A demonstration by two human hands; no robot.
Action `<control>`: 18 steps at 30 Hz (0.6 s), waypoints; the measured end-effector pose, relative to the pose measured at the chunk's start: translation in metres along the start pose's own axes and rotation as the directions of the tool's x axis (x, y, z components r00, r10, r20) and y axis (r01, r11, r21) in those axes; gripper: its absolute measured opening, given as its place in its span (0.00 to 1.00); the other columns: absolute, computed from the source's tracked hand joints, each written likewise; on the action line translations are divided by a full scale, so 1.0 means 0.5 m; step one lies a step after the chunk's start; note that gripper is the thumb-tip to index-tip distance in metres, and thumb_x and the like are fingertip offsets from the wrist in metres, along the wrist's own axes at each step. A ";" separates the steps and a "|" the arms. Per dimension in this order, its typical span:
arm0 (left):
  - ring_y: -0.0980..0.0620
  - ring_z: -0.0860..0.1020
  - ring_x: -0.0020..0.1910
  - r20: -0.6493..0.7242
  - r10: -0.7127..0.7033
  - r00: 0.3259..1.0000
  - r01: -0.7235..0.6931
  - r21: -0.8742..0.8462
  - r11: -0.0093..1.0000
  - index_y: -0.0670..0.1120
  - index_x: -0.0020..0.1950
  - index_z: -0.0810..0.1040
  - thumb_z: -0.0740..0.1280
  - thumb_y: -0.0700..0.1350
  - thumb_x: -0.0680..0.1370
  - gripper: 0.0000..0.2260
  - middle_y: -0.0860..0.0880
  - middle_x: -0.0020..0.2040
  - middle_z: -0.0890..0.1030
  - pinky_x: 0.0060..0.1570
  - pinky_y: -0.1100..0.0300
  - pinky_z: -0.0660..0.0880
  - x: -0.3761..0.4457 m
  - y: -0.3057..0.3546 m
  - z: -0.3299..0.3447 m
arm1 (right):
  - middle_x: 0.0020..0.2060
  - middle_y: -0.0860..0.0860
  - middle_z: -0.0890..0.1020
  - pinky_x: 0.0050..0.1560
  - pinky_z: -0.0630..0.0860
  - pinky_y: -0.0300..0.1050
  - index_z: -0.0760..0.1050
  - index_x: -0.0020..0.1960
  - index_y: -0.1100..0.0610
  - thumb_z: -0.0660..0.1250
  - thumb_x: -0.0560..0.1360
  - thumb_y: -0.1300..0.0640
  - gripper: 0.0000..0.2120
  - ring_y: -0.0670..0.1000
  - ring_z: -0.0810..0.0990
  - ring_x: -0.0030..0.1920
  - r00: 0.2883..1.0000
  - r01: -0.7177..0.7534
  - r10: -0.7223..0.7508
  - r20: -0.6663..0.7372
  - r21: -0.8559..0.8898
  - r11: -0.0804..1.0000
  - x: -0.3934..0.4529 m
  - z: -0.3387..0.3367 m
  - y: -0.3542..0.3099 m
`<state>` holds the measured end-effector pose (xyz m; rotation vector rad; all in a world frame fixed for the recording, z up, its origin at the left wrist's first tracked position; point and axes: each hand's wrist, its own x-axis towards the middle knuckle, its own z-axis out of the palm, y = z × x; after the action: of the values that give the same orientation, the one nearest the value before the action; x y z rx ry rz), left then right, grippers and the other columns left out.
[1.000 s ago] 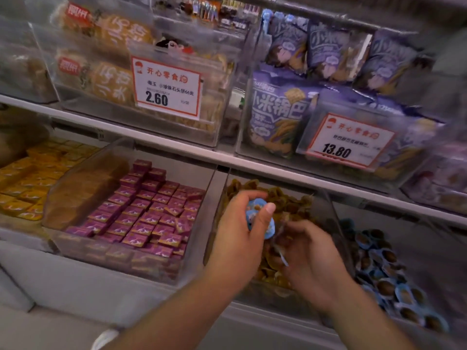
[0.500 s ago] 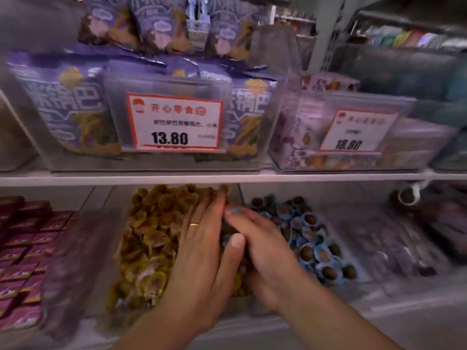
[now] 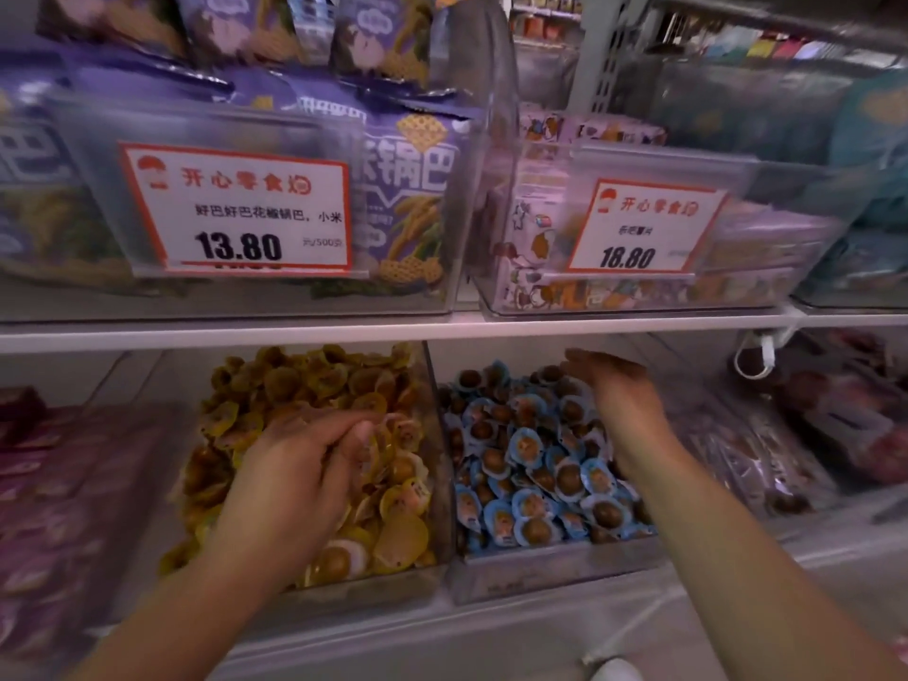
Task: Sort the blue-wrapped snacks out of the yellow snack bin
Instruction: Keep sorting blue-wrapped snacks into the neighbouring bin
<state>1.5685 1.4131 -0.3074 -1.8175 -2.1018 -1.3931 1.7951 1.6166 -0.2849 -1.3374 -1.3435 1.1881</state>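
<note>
**Hands split over two snack bins**

Left hand (image 3: 299, 464) rests with curled fingers among yellow-wrapped snacks in the clear plastic yellow snack bin (image 3: 432, 464); whether it grips anything I cannot tell. Right hand (image 3: 616, 400), fingers straight and empty, hovers at three o'clock over the round blue-wrapped snacks (image 3: 530, 464).
</note>
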 end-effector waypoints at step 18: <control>0.47 0.72 0.64 0.028 0.008 1.000 -0.016 0.305 0.952 0.50 0.61 0.80 0.64 0.45 0.78 0.13 0.50 0.62 0.75 0.61 0.48 0.72 -0.136 -0.151 -0.261 | 0.61 0.50 0.81 0.65 0.70 0.38 0.80 0.64 0.56 0.58 0.83 0.61 0.15 0.47 0.77 0.62 0.184 0.700 0.109 0.977 -0.208 0.683 -0.350 0.379 -0.007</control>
<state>1.4637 1.2852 -0.3110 -1.7294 -2.1681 -0.9765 1.6149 1.4335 -0.3047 -0.3908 -3.0662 1.2764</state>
